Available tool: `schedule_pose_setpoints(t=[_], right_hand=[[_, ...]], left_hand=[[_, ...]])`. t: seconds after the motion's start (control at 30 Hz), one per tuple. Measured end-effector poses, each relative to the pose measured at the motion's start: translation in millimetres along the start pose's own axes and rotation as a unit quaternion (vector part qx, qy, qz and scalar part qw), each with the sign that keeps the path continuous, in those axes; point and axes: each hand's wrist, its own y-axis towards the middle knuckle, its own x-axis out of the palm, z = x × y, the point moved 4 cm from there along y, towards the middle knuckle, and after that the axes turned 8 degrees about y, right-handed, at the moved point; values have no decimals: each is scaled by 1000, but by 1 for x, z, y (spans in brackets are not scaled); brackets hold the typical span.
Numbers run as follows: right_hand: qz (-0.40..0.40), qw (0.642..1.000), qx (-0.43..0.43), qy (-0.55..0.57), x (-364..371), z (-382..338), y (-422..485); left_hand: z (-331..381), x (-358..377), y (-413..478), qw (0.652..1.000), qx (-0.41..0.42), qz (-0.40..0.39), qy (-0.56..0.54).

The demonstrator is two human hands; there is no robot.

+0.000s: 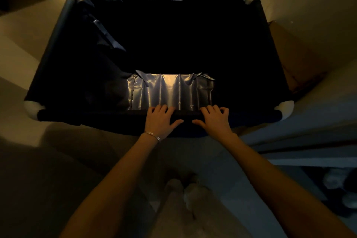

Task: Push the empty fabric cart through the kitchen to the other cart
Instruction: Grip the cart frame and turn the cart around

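Note:
A large dark fabric cart [58, 116] with white corner joints fills the middle of the head view. Its inside is dark and looks empty, with only a shiny strip of lining lit near the front wall. My left hand [160, 120] grips the padded near rail, fingers curled over the top and thumb under the rail. My right hand [214, 119] grips the same rail just to the right, a small gap between the two thumbs. A thin bracelet sits on my left wrist. The other cart is not in view.
The scene is dim. Pale walls or panels [21, 31] close in on the cart's left and far sides. A brown cardboard box [295, 60] stands against the cart's right side. Pale cabinet fronts [318, 121] run along the right. My feet [185, 191] stand on the floor below.

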Motion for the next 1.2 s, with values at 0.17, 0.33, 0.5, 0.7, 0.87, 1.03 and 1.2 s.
schedule_pose_setpoints(t=[0.17,0.33,0.5,0.7,0.87,1.03,1.2], right_hand=[[8,1000,-2,-22,-1,3,8],[-12,999,-6,-40,-7,10,24],[-21,999,-7,-28,-10,12,41],[-19,999,-21,-15,-14,19,60],[-34,999,-29,-13,-23,39,79],[-65,996,-42,-33,-38,69,103],[-72,994,-70,-42,-53,102,130]], left_hand=[[1,2,5,1000,2,25,10],[2,1,16,1000,-14,18,1],[2,-2,28,999,-40,5,8],[2,-2,41,998,-56,-5,8],[17,-4,61,998,-68,3,-14],[37,-7,88,997,-81,5,-20],[59,-8,120,995,-100,17,-24]])
